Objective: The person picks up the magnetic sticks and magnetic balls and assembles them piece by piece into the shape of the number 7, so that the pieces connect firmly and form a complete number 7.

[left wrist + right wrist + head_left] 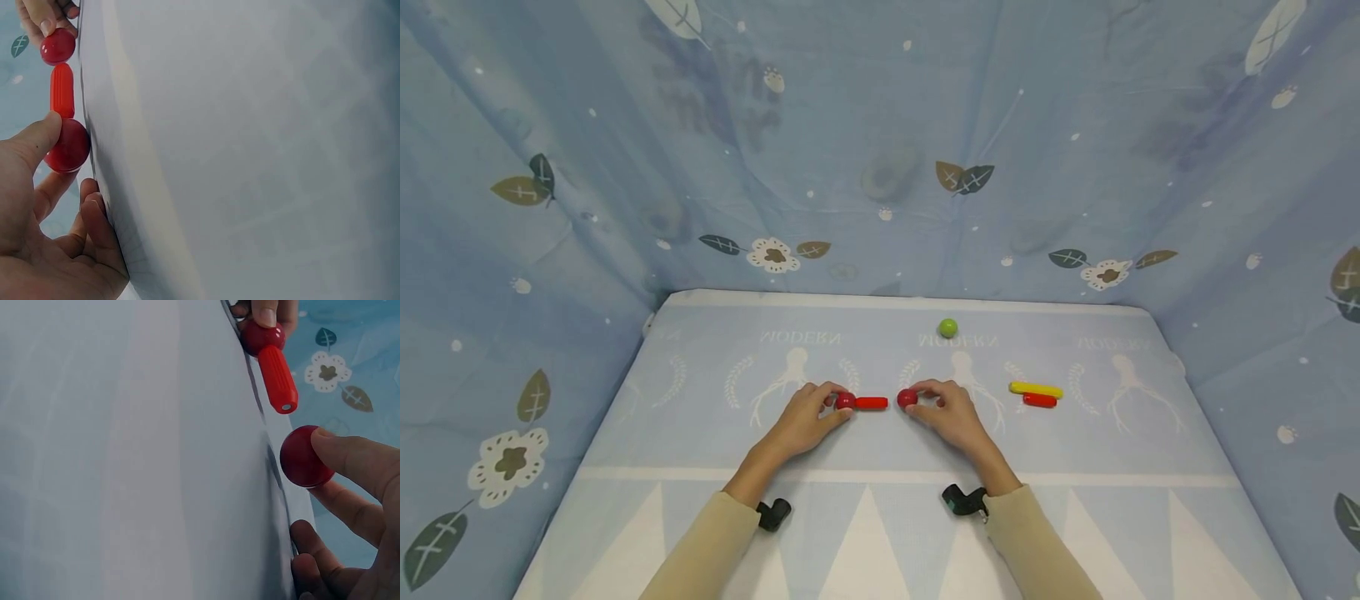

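Between thumb and fingers my left hand (808,419) pinches a dark red ball (67,147). A ridged, bright red rod (872,403) extends from that ball toward the right, one end against it; its free end shows a small pale spot in the right wrist view. My right hand (951,414) pinches a second dark red ball (306,456) with thumb and finger. In the head view a small gap separates this ball from the rod's free end. Both hands are low over the table's middle.
A green ball (948,328) lies near the table's back edge. To the right, a yellow rod (1036,390) lies alongside a shorter red rod (1040,401). Patterned blue cloth (880,150) rises behind the table (700,450) and along its sides.
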The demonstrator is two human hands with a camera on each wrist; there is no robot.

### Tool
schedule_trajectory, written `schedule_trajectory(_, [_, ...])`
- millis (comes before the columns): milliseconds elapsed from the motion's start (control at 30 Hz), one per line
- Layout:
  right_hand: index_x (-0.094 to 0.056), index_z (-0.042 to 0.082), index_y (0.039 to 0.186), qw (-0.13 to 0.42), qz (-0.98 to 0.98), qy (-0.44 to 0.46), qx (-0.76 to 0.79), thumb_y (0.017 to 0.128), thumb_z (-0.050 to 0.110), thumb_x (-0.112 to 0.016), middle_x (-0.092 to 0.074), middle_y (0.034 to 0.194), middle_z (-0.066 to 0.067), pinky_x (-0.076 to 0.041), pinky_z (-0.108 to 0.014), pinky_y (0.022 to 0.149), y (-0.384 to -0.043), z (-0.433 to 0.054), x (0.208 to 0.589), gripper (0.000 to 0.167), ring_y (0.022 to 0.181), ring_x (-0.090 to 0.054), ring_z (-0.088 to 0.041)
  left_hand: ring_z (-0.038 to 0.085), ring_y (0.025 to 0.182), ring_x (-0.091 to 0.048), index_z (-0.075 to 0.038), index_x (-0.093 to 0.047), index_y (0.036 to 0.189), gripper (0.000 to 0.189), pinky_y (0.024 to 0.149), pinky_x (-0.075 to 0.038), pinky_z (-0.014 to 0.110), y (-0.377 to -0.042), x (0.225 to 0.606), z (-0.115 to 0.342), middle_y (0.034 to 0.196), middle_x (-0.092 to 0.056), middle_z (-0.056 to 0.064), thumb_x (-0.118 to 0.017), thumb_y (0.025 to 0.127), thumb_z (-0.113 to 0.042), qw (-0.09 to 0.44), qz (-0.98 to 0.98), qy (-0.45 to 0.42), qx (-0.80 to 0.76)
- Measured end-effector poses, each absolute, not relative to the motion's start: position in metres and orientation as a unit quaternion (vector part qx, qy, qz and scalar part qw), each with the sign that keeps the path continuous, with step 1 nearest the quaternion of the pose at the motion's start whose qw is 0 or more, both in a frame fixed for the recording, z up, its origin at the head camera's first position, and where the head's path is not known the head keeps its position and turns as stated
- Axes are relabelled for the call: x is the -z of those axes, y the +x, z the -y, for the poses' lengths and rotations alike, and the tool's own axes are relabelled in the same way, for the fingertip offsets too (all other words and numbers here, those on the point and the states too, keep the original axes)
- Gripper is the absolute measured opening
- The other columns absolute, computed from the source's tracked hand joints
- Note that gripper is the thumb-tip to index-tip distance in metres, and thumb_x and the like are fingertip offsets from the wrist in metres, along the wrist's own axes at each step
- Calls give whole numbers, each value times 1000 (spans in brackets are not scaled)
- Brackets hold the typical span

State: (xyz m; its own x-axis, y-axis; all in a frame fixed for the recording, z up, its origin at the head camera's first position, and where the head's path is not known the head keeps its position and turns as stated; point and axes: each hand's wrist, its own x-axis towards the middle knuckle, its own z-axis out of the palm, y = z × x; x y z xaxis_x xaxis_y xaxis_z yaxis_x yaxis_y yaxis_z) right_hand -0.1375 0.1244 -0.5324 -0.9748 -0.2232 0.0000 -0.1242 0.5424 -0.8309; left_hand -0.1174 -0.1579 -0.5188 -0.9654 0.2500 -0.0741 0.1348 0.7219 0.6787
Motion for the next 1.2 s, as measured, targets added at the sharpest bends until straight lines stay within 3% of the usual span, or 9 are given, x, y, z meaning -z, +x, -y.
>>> schedule_trajectory(400, [-78,27,108,36,-898,-110,425,83,34,-83,-66,102,3,-33,-47,80,-137,-120,535,27,92,-49,-21,21,90,-50,-16,-64,123,36,76,-43,36,-119,520,157,97,-55,3,-75,92,-32,78,-924,105,-358])
schedule_trajectory(633, [-77,31,110,55,-899,-93,424,82,38,-83,-64,108,2,-28,-50,85,-136,-117,536,29,100,-45,-24,21,91,-50,-16,-64,124,37,75,-43,37,-118,519,158,97,-54,4,-74,92,-33,81,-925,101,-356])
schedule_trajectory(1200, [-77,31,111,53,-902,-96,418,83,41,-81,-59,109,-2,-28,-50,83,-134,-117,538,30,101,-45,-27,22,91,-50,-16,-64,124,38,76,-43,38,-117,518,157,97,-54,4,-74,92,-34,81,-927,101,-353])
